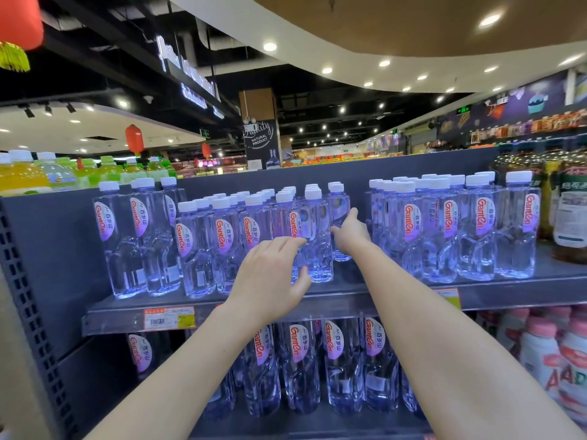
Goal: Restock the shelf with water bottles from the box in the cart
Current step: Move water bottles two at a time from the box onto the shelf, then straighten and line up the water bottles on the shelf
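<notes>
At shelf (397, 289) | left hand (270, 268) fingers spread on bottle (314, 239) | right hand (349, 233) open

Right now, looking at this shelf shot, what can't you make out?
- Cart and box: out of the head view, so not visible.
- Left hand: its back hides whether the fingers grip the bottle behind it.
- Right hand: open, reaching into the gap; contact with a bottle unclear.
- Price tag: print too small.
- Rear bottle rows: hidden by front bottles.
</notes>
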Tool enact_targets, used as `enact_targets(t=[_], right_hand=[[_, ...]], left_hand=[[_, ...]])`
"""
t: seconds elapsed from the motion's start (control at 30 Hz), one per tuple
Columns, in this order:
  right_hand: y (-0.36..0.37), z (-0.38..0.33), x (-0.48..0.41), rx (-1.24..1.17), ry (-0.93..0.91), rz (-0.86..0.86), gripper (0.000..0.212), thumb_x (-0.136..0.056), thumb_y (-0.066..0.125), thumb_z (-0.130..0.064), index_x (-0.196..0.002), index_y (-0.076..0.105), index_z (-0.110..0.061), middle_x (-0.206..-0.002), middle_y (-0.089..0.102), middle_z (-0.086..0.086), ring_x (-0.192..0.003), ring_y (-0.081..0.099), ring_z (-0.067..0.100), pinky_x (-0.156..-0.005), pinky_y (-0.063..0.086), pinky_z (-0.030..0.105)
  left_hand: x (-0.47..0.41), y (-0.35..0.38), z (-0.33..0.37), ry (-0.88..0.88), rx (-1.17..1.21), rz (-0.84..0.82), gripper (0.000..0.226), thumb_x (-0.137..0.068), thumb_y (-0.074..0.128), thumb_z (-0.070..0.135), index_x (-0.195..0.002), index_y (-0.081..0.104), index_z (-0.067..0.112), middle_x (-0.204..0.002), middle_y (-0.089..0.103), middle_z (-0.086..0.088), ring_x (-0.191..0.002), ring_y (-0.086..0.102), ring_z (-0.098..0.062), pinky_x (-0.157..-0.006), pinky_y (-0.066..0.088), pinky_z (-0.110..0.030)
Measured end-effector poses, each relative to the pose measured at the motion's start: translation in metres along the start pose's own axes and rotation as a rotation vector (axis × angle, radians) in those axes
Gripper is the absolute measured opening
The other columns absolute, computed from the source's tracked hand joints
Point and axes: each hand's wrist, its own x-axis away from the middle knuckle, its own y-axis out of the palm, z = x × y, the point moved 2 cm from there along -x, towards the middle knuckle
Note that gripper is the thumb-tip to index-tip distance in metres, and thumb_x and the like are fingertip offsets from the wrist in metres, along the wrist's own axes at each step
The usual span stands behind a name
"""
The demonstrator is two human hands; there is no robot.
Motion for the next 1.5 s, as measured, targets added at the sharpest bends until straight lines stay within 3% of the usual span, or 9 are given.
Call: enact_targets(t=[0.07, 0.23, 0.4, 0.53, 0.77, 0.9, 1.2, 1.4, 1.5], right_hand=[[0.003, -0.001, 0.004, 0.063, 0.017, 0.009, 0.074, -0.108, 0.047, -0.015, -0.162, -0.003, -0.006, -0.141, 0.055, 0.017, -0.124, 0.055, 0.036, -0.085, 0.044, 0.044], [0.004, -0.002, 0.022, 0.279, -0.012, 0.016, 0.076, -0.102, 0.049, -0.001, -0.159, -0.001, 0.007, -0.154, 0.041, 0.028, -0.135, 0.050, 0.042, -0.105, 0.046, 0.047], [-0.008, 0.003, 0.054, 0.457, -0.108, 0.030, 0.065, -0.098, 0.047, 0.003, -0.156, 0.017, 0.009, -0.144, 0.050, 0.028, -0.127, 0.056, 0.043, -0.094, 0.049, 0.046], [-0.026, 0.005, 0.089, 0.485, -0.197, 0.022, 0.029, -0.096, 0.048, 0.001, -0.124, 0.056, -0.002, -0.103, 0.061, 0.013, -0.087, 0.058, 0.034, -0.068, 0.046, 0.036], [-0.029, 0.023, 0.144, 0.452, -0.283, 0.036, 0.006, -0.099, 0.047, -0.015, -0.096, 0.050, -0.010, -0.094, 0.053, 0.009, -0.082, 0.050, 0.032, -0.061, 0.035, 0.032], [-0.025, 0.034, 0.176, 0.487, -0.335, 0.013, 0.029, -0.101, 0.049, -0.020, -0.127, 0.055, -0.010, -0.120, 0.058, 0.012, -0.105, 0.059, 0.035, -0.072, 0.040, 0.036], [-0.004, 0.001, 0.297, 0.619, -0.340, -0.042, 0.036, -0.101, 0.049, -0.021, -0.135, 0.052, -0.009, -0.141, 0.051, 0.014, -0.126, 0.052, 0.035, -0.094, 0.045, 0.044], [0.063, -0.021, 0.396, 0.589, -0.254, -0.211, 0.015, -0.097, 0.048, -0.016, -0.108, 0.054, -0.008, -0.124, 0.059, 0.017, -0.096, 0.056, 0.033, -0.069, 0.041, 0.036], [0.106, -0.024, 0.434, 0.585, -0.238, -0.303, 0.023, -0.099, 0.049, -0.020, -0.117, 0.057, -0.010, -0.119, 0.064, 0.014, -0.092, 0.057, 0.032, -0.064, 0.041, 0.033]], left_hand=[[0.003, 0.000, -0.001, 0.003, -0.002, 0.000, 0.053, -0.096, 0.056, 0.035, -0.146, 0.055, 0.017, -0.140, 0.063, 0.000, -0.122, 0.060, -0.025, -0.106, 0.043, -0.039], [0.009, 0.000, 0.002, -0.006, -0.004, -0.023, 0.056, -0.094, 0.050, 0.039, -0.144, 0.057, 0.016, -0.138, 0.065, -0.001, -0.117, 0.062, -0.027, -0.103, 0.046, -0.040], [0.016, 0.008, 0.009, -0.023, 0.008, -0.064, 0.053, -0.098, 0.056, 0.034, -0.148, 0.052, 0.017, -0.143, 0.061, -0.001, -0.125, 0.057, -0.027, -0.107, 0.042, -0.039], [0.028, 0.016, 0.018, -0.075, 0.028, -0.129, 0.057, -0.100, 0.055, 0.033, -0.153, 0.046, 0.017, -0.149, 0.056, -0.004, -0.129, 0.054, -0.029, -0.106, 0.043, -0.043], [0.055, 0.026, 0.022, -0.102, 0.006, -0.188, 0.062, -0.098, 0.057, 0.033, -0.155, 0.044, 0.012, -0.149, 0.057, -0.011, -0.135, 0.051, -0.035, -0.112, 0.039, -0.045], [0.073, 0.014, 0.028, -0.092, -0.042, -0.137, 0.066, -0.095, 0.061, 0.029, -0.155, 0.044, 0.008, -0.161, 0.038, -0.026, -0.150, 0.034, -0.046, -0.123, 0.026, -0.054], [0.166, -0.062, 0.005, -0.042, -0.010, -0.091, 0.063, -0.085, 0.048, 0.036, -0.140, 0.059, 0.006, -0.140, 0.061, -0.022, -0.126, 0.058, -0.042, -0.109, 0.043, -0.050], [0.284, -0.104, -0.055, -0.088, -0.024, -0.188, 0.054, -0.093, 0.060, 0.030, -0.141, 0.056, 0.006, -0.128, 0.065, -0.015, -0.114, 0.061, -0.039, -0.100, 0.046, -0.046], [0.335, -0.116, -0.089, -0.155, -0.048, -0.266, 0.057, -0.094, 0.058, 0.032, -0.145, 0.051, 0.007, -0.129, 0.063, -0.014, -0.112, 0.061, -0.038, -0.096, 0.048, -0.045]])
